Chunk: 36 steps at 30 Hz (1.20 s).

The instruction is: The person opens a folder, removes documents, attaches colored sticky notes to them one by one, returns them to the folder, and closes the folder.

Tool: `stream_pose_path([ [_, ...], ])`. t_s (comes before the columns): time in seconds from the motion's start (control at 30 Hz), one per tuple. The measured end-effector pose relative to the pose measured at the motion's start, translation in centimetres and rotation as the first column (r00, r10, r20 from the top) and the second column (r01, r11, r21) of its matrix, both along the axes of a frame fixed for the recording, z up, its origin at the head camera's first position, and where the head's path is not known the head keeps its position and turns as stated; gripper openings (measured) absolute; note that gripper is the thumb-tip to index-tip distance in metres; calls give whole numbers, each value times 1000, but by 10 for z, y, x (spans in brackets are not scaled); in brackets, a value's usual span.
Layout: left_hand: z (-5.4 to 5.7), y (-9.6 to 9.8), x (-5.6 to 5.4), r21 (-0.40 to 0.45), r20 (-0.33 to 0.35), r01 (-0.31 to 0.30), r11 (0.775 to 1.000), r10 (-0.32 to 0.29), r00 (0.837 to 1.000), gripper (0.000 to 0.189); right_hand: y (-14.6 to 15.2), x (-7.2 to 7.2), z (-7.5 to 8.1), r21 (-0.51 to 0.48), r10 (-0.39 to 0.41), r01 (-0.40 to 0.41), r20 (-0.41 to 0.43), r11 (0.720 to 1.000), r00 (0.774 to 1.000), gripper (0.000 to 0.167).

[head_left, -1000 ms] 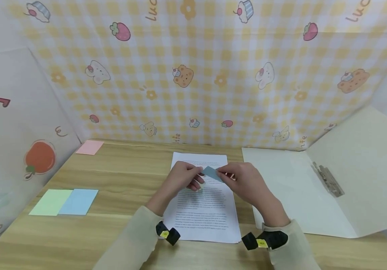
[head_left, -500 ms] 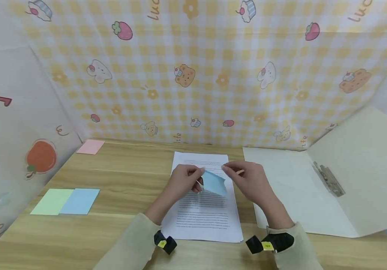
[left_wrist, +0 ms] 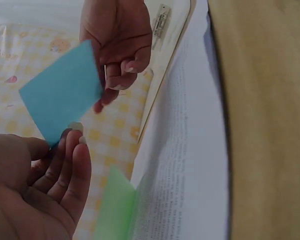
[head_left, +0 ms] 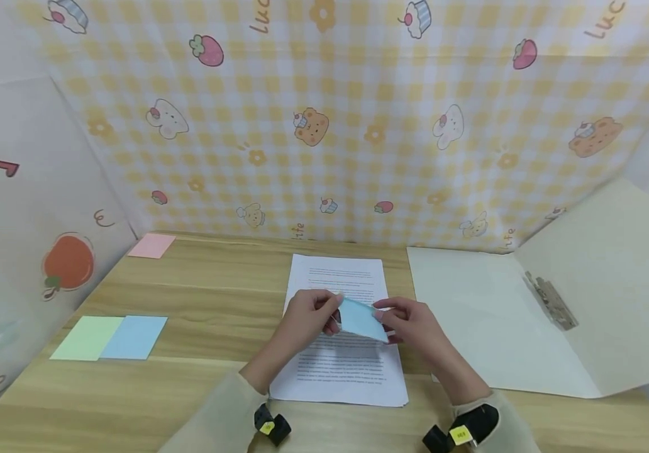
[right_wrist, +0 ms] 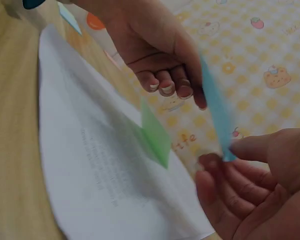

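Both hands hold a light blue sticky note [head_left: 360, 319] above a stack of printed sheets [head_left: 336, 377]. My left hand [head_left: 309, 321] pinches its left edge between thumb and fingers. At the right edge, my right hand [head_left: 412, 324] has its thumb on the face and its fingers behind. The left wrist view shows the blue note tilted between the two hands. A green sticky note [right_wrist: 156, 135] stands up from the printed sheet in the right wrist view; in the head view I cannot make it out.
An open white file folder [head_left: 471, 308] with a metal clip [head_left: 551, 301] lies on the right, its cover raised. Flat on the left of the table are a green note [head_left: 83, 338], a blue note [head_left: 134, 338] and a pink note [head_left: 152, 245]. A checked cloth [head_left: 358, 145] hangs behind.
The blue note has turned so its face shows wider. My right hand let go of it, then came down and took its right edge. My left hand has lowered slightly, still pinching.
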State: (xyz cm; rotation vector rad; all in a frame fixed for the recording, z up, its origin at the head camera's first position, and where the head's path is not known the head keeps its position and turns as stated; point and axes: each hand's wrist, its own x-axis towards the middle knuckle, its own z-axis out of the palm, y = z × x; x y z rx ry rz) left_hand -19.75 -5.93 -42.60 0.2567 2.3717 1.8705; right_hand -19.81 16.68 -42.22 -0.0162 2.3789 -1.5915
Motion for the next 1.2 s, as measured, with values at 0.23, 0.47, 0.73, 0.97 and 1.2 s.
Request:
stream_pose_path([
  [0.23, -6, 3, 5, -180, -16, 19, 984, -23, 1000, 24, 2, 2, -17, -31, -67, 67, 5, 997, 998, 28],
  [0.47, -5, 8, 12, -419, -45, 5, 908, -27, 999, 20, 3, 2, -23, -23, -89, 88, -11, 996, 996, 24],
  [0.73, 7, 6, 19, -555, -130, -84, 827, 14, 991, 13, 3, 2, -26, 7, -91, 91, -5, 996, 996, 18],
  [0.97, 10, 0, 14, -616, -301, -146, 774, -60, 952, 21, 3, 1, -32, 33, -86, 87, -18, 996, 996, 16],
  [1.2, -2, -5, 11, -667, -189, 8, 745, -180, 965, 30, 2, 1, -33, 40, -91, 92, -22, 995, 996, 16],
])
